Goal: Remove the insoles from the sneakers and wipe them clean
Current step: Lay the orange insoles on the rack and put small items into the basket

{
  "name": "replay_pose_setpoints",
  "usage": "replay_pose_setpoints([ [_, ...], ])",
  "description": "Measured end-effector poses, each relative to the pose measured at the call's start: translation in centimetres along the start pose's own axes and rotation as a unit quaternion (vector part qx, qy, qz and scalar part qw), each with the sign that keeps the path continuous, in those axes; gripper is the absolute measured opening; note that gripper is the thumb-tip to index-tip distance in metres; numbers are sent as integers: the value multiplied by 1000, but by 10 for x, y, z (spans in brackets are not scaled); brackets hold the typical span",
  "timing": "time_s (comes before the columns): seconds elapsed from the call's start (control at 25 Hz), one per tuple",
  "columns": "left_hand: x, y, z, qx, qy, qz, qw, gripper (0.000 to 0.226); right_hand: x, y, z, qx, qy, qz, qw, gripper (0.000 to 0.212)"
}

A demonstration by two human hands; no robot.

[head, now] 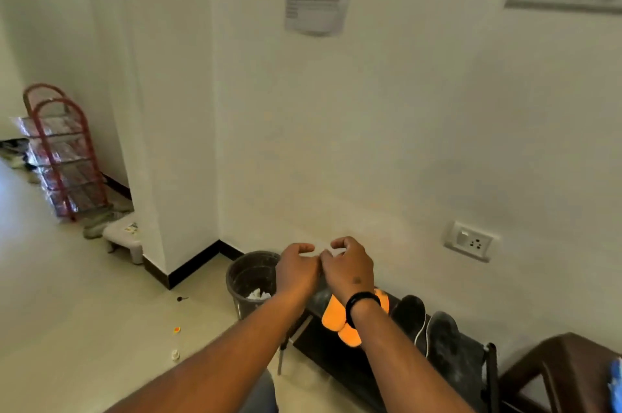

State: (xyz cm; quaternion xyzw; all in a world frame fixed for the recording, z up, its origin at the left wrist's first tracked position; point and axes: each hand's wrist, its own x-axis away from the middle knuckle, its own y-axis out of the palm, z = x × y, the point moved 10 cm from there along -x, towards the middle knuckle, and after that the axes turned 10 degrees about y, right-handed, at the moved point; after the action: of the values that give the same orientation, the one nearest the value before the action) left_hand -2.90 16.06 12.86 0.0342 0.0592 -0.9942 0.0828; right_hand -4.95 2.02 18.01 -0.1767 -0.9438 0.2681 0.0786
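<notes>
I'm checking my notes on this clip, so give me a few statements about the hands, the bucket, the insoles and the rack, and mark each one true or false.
1. The left hand and right hand are raised close together in front of the wall. True.
2. The dark bucket stands on the floor and has crumpled white paper in it. True.
3. The orange insoles lie on the floor beside the bucket. False: they rest on the low dark bench, partly behind the right wrist.
4. The black band is on the left wrist. False: it is on the right wrist.
5. The red rack stands at the far left. True.
</notes>
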Motion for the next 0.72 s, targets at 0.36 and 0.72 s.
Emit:
replay_pose_setpoints([
  [0.36, 37, -8, 105, -69, 90, 3, 994, 13, 34, -68, -54, -12, -61, 0, 998, 16],
  [0.72, 58, -38, 27, -90, -12, 55, 994, 18, 50, 6, -19, -13, -50, -106, 993, 8],
])
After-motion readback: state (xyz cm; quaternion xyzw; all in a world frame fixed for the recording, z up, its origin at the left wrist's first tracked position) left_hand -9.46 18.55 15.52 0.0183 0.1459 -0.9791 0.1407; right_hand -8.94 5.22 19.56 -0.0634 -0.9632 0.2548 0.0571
